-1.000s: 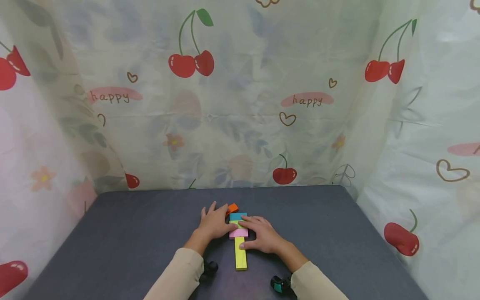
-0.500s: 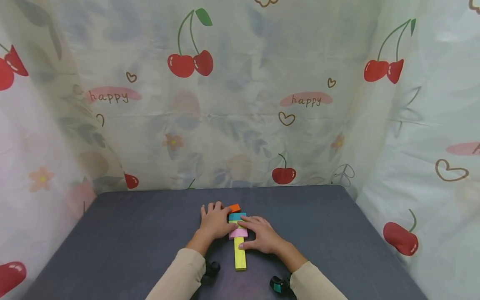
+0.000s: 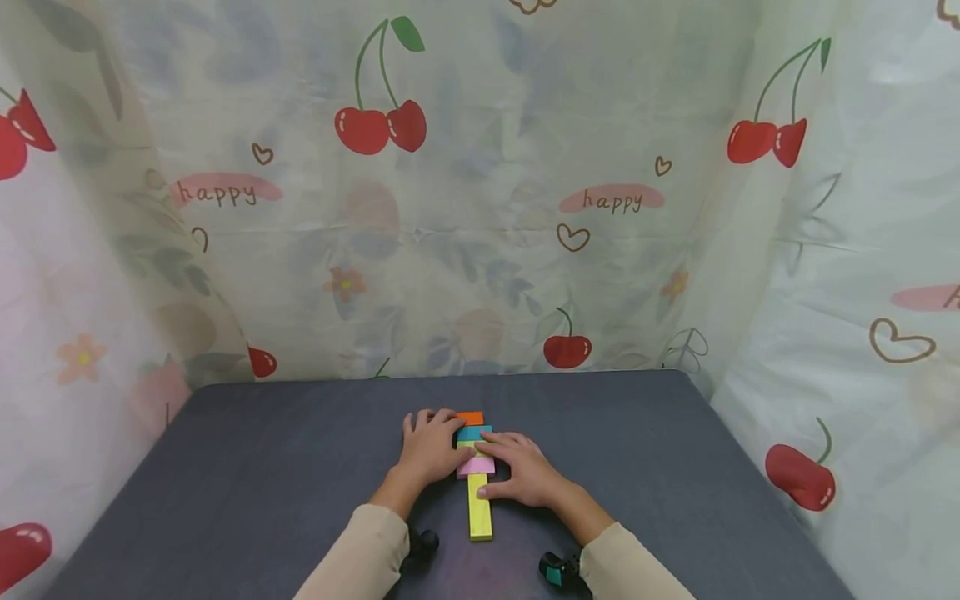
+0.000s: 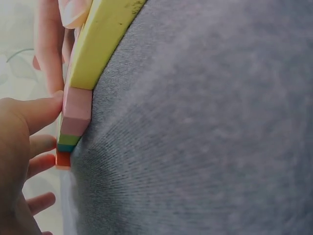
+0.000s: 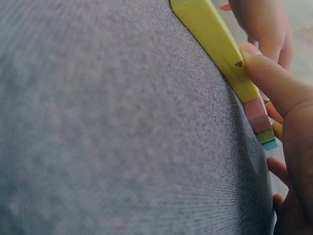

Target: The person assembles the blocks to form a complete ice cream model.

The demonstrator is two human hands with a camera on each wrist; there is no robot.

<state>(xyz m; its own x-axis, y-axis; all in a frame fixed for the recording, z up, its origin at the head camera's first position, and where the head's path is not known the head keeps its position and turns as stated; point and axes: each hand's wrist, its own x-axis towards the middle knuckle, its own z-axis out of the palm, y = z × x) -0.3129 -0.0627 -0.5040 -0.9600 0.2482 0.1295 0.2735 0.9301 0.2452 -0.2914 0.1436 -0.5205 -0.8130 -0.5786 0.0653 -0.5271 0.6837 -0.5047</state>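
A line of toy blocks lies flat on the dark table (image 3: 300, 467). From far to near come an orange block (image 3: 471, 417), a blue block (image 3: 474, 432), a green block (image 4: 69, 140), a pink block (image 3: 483, 467) and a long yellow block (image 3: 480, 518). My left hand (image 3: 429, 448) is on the left of the line, its fingers extended at the orange and blue blocks and its thumb at the pink one. From the right, my right hand (image 3: 528, 473) rests its thumb on the yellow block, with its other fingers over the blue and green blocks.
A printed curtain (image 3: 465, 200) with cherries and hearts surrounds the table at the back and sides. Dark wrist devices (image 3: 562, 571) sit under both wrists, close above the tabletop.
The orange block has turned from a slant to nearly level with the blue block, shifting slightly right as my left fingers moved beside it. The right hand stays in place.
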